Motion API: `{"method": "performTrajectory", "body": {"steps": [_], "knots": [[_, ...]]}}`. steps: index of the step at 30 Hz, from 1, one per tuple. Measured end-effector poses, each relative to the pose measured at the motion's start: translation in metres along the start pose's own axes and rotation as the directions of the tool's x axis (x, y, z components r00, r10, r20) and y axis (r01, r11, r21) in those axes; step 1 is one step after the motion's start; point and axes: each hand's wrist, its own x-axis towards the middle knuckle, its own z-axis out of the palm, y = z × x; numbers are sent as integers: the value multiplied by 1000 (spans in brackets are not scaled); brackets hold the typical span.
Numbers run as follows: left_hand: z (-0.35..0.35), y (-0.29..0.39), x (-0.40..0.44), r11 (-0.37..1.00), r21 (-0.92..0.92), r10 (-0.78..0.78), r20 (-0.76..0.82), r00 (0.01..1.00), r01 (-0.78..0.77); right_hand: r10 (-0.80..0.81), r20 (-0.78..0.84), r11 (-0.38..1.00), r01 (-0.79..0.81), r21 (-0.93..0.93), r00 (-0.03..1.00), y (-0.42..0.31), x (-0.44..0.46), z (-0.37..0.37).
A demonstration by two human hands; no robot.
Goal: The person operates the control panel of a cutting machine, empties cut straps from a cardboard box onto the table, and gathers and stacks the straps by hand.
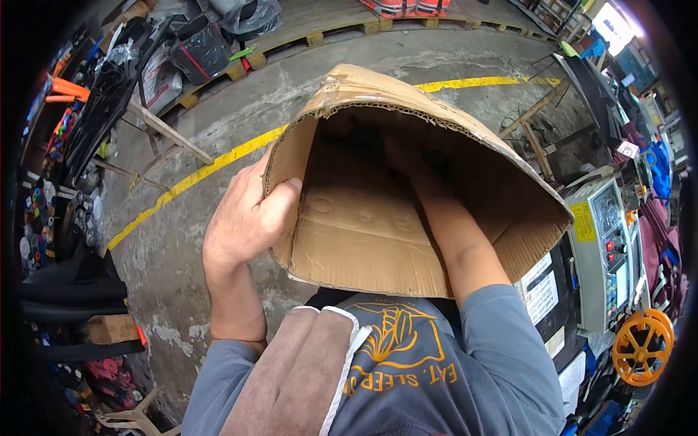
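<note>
A worn cardboard box (363,265) is tilted with its open end toward me, just in front of my chest. My left hand (246,212) is closed on its left edge, the thumb inside and the other fingers behind the outer wall. Deep into the box reaches my right arm, the forearm crossing its lower right wall. My right hand (398,156) is in dark shadow near the bottom, so its fingers and anything in them cannot be made out. Some dark shapes beside it are too dim to name.
A yellow floor line (240,151) crosses the concrete behind the box. Wooden pallets (320,40) with wrapped goods stand at the back. On the right is a grey control box (598,247) with buttons, near an orange wheel (643,346). Shelves of coloured items line the left.
</note>
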Motion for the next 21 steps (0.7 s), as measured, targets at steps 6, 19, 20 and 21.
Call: {"method": "performTrajectory", "body": {"steps": [6,19,20,21], "knots": [[2,-33,22,683,504,585,56,809,-529,-286,95,732,281,-620,954,11,28,-62],[5,-52,72,979,51,203,-108,973,-199,484,205,855,-509,98,851,-245,-111,-326],[9,-49,72,989,-6,146,-123,982,-148,478,128,853,-494,168,869,-256,-134,-344],[10,-23,64,978,-193,-101,-108,989,79,520,28,834,-515,198,853,-270,-159,-362]]}}
